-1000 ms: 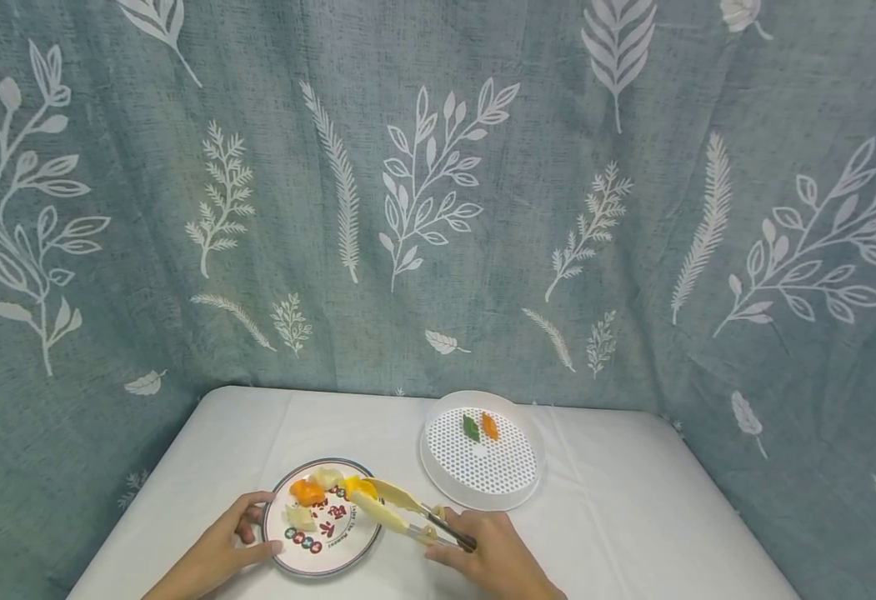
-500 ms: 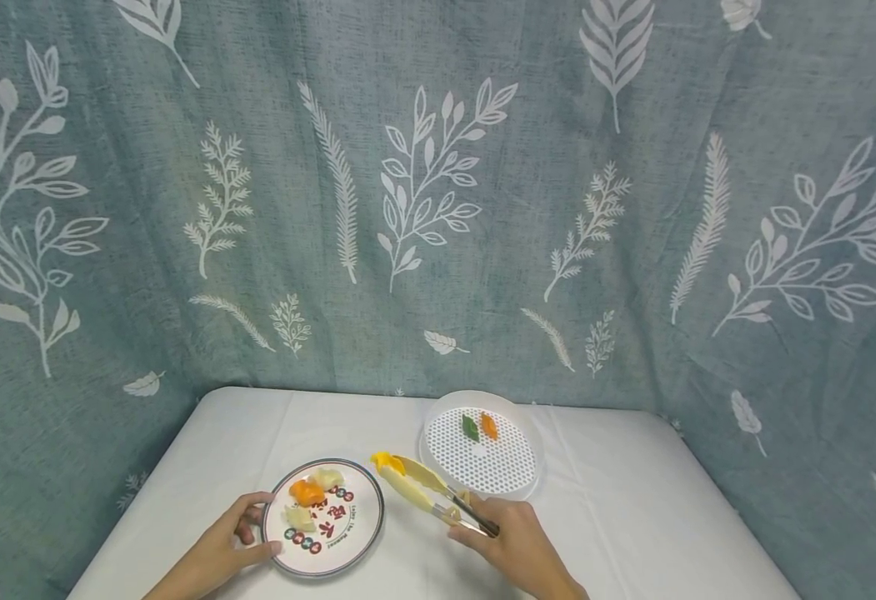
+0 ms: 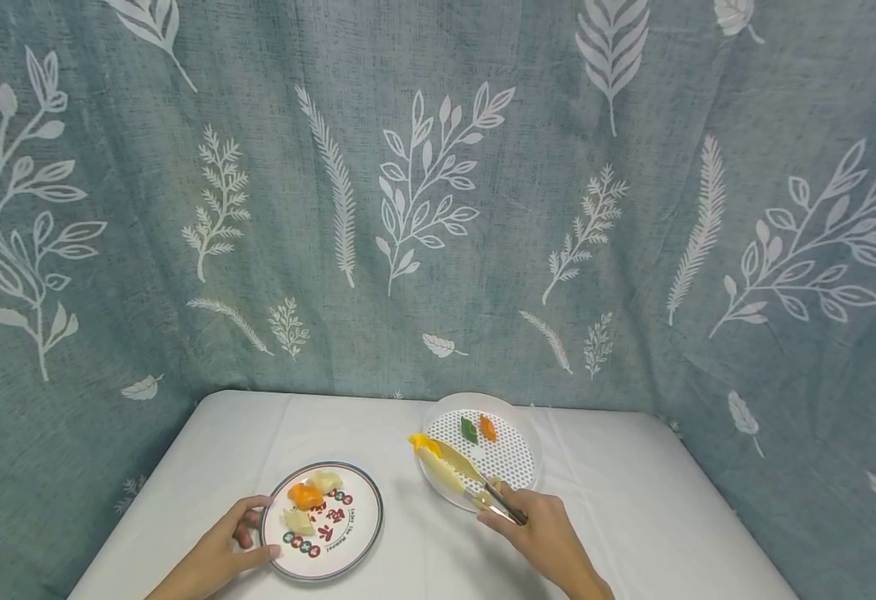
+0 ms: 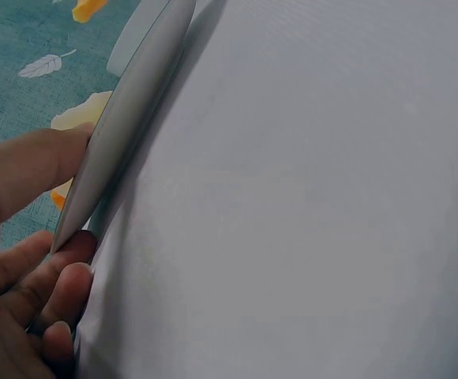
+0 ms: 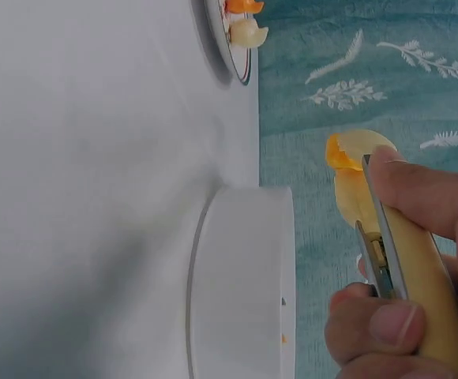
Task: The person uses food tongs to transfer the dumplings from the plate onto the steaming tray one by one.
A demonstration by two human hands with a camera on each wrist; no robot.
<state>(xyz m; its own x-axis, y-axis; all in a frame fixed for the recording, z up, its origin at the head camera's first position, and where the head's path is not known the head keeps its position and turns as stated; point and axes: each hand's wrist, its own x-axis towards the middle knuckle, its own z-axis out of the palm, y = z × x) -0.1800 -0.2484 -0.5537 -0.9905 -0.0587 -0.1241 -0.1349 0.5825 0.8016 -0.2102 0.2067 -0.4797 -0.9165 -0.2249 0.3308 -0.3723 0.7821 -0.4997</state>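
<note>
My right hand (image 3: 546,533) grips a pair of tongs (image 3: 445,468) with pale yellow tips and metal arms. Between the tips is a bright yellow dumpling-shaped piece (image 3: 423,443), held above the table by the left edge of a round white steamer tray (image 3: 533,454) with a perforated base. On that base lie a green piece (image 3: 469,430) and an orange piece (image 3: 488,428). My left hand (image 3: 223,546) pinches the left rim of a round patterned plate (image 3: 362,525), thumb on top and fingers at the underside. An orange piece (image 3: 306,497) and two pale pieces (image 3: 298,522) are on the plate.
A white cloth (image 3: 625,500) covers the table. Behind and at both sides hangs a blue-green curtain (image 3: 347,333) with white leaf prints. In the right wrist view the tray's upright side wall (image 5: 241,276) stands below the tongs.
The tongs have lifted the yellow piece off the plate and carried it right, to the tray's left edge. My left hand and the plate stay in place.
</note>
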